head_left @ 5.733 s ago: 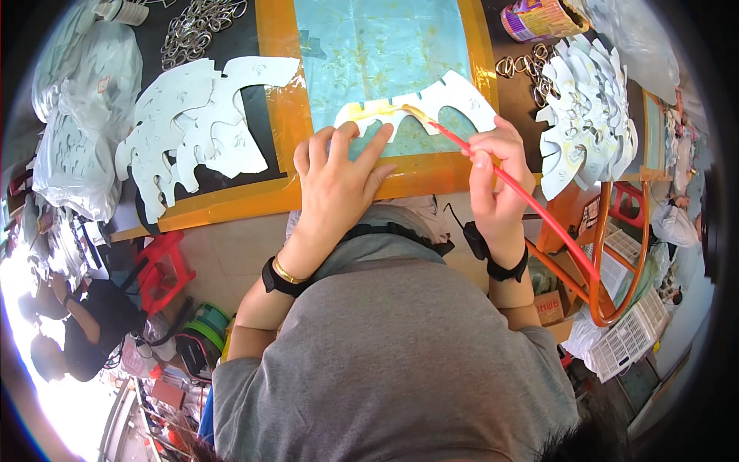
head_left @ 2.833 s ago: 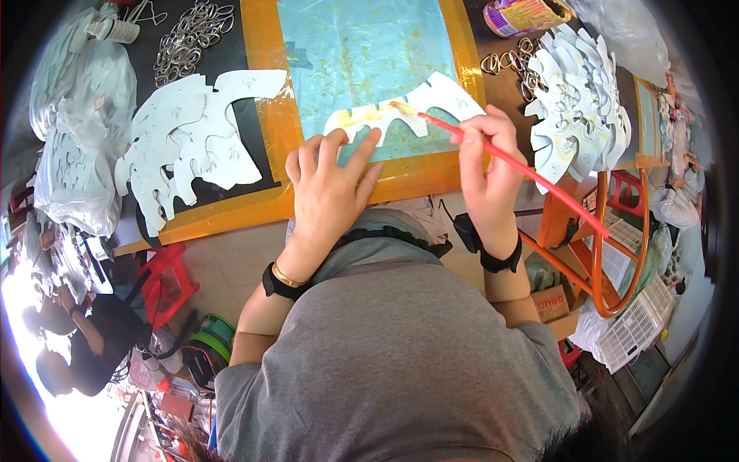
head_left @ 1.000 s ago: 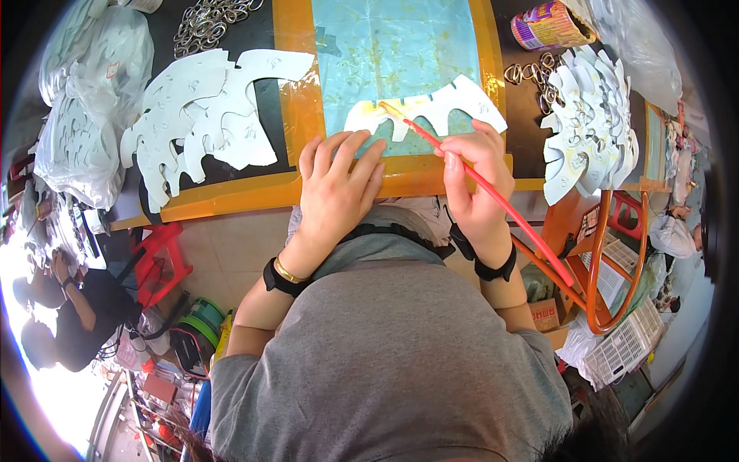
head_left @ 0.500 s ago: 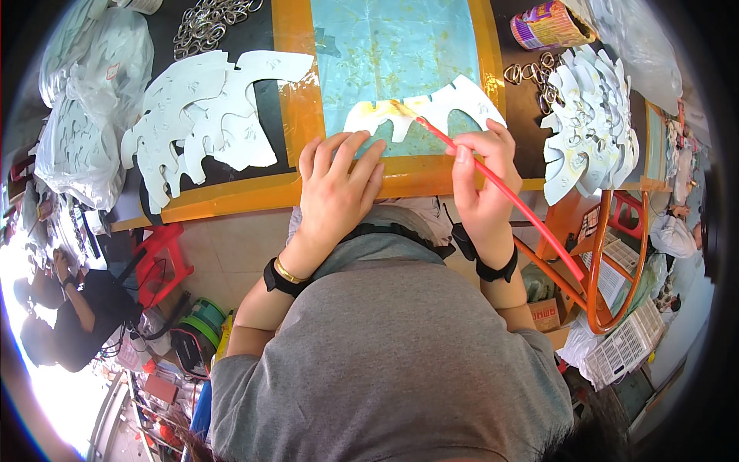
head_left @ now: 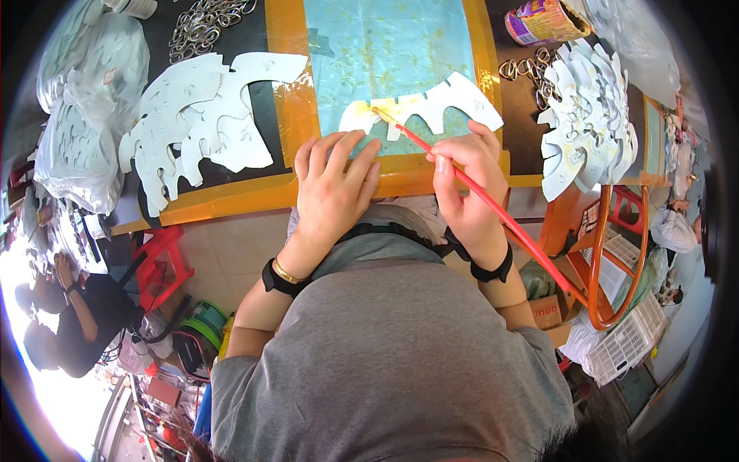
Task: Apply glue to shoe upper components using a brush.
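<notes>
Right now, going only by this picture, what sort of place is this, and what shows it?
Most likely a workshop doing handwork: similar white cut-out pieces lie stacked, metal rings sit in a heap, and the right hand holds a red-handled brush over a yellow-smeared piece.

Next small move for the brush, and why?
Probably draw the red brush rightward along the white cut piece: the right hand holds the brush with its tip over the left part, where a yellow smear reaches toward the middle, while the right end looks bare.
</notes>
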`<state>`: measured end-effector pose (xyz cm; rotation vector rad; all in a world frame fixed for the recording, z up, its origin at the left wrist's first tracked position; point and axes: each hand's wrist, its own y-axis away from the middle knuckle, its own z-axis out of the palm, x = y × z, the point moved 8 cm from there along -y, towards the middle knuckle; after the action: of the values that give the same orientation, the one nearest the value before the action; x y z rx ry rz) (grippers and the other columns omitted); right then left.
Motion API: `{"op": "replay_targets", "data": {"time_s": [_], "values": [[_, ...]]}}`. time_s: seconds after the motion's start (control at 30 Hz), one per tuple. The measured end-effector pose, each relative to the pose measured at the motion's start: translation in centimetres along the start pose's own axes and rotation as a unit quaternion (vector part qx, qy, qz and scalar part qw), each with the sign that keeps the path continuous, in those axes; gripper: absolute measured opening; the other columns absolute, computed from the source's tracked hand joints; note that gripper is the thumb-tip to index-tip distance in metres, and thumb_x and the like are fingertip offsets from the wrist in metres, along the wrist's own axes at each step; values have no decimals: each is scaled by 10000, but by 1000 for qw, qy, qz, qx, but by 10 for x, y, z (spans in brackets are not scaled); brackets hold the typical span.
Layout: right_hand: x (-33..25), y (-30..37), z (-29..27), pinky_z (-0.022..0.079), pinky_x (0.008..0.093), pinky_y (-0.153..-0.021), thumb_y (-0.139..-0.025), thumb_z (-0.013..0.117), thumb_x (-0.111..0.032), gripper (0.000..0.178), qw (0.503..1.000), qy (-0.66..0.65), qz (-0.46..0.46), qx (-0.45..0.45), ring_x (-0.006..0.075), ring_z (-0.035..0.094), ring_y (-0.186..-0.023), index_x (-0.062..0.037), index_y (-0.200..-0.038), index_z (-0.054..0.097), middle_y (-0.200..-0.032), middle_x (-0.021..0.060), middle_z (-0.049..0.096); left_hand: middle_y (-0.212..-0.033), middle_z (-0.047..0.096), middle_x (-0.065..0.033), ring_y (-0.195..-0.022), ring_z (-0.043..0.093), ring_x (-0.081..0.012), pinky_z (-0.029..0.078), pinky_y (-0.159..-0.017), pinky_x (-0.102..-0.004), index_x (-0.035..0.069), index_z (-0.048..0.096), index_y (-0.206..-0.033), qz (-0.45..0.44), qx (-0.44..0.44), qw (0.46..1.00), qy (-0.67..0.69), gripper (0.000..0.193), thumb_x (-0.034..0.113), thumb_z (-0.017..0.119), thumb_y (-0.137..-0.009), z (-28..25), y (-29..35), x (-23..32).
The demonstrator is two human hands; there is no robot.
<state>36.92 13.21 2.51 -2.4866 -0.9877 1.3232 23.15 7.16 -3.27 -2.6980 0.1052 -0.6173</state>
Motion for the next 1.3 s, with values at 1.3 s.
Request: {"op": "replay_targets", "data": {"time_s": [1.3], "values": [[20, 4, -19, 371, 441, -1004, -868, 594, -26, 65, 997, 47, 35, 52, 187, 597, -728, -67, -916, 583, -781, 31, 605, -1140, 596, -38, -1066, 546, -237, 377, -945, -406, 119, 690, -1062, -2, -3, 1000, -2, 275, 124, 699, -787, 0, -1, 0]]}}
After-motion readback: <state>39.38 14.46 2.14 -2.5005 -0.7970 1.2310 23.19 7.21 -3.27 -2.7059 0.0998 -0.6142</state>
